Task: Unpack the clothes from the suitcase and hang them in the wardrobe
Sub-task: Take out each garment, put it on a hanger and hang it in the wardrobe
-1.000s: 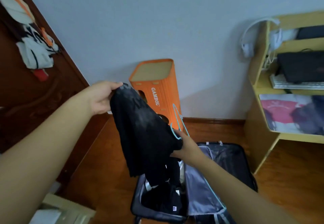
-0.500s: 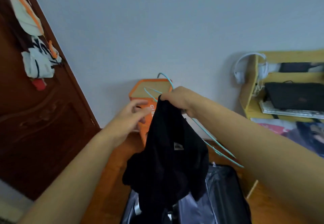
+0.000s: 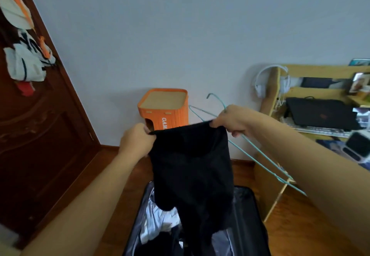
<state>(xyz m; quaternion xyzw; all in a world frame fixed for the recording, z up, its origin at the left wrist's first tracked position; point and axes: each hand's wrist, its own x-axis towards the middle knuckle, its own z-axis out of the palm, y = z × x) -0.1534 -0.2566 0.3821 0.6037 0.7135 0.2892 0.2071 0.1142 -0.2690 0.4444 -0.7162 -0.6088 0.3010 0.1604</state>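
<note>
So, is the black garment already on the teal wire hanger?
No: the black garment is stretched between both hands, beside the teal wire hanger.

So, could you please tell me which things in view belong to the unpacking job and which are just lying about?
Part of the job:
- black garment, gripped by left hand and right hand
- teal hanger, also in the right hand
- open suitcase below

Just lying about:
- orange stool
- white headphones
- laptop on the shelf unit
</note>
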